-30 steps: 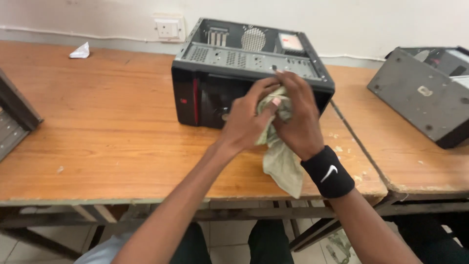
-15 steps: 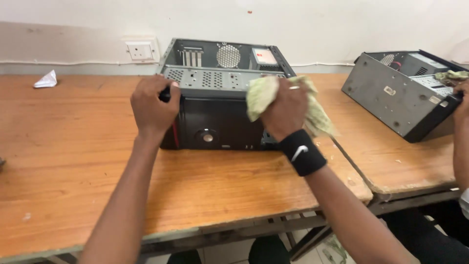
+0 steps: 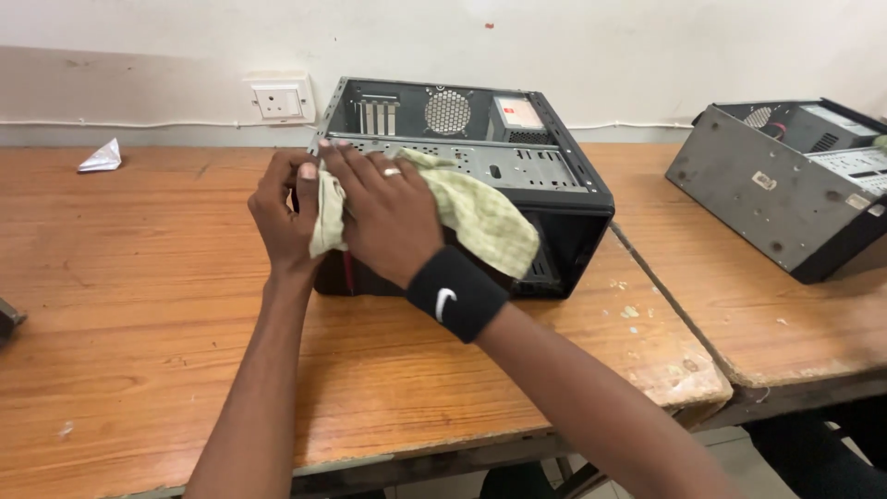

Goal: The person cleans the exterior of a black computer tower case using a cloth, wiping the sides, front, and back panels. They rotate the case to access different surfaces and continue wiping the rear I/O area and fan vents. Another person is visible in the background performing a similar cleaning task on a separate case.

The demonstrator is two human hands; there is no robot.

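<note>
You're mid-wipe on the open computer case (image 3: 480, 176), which sits on its side at the back-centre of the wooden table (image 3: 139, 305), near the wall socket (image 3: 280, 100). Your right hand (image 3: 383, 217) lies flat, fingers spread, pressing the pale green cloth (image 3: 485, 217) onto the case's near-left top edge; cloth drapes over the front. Your left hand (image 3: 286, 217) braces the left corner w/ fingers curled round the edge & pinching a fold of cloth. Next move prob. needs a firm brace & even pressure along the edge. Both forearms reach fwd, wrists slightly bent inward. A 2nd grey case (image 3: 776, 194) sits well apart at right.
</note>
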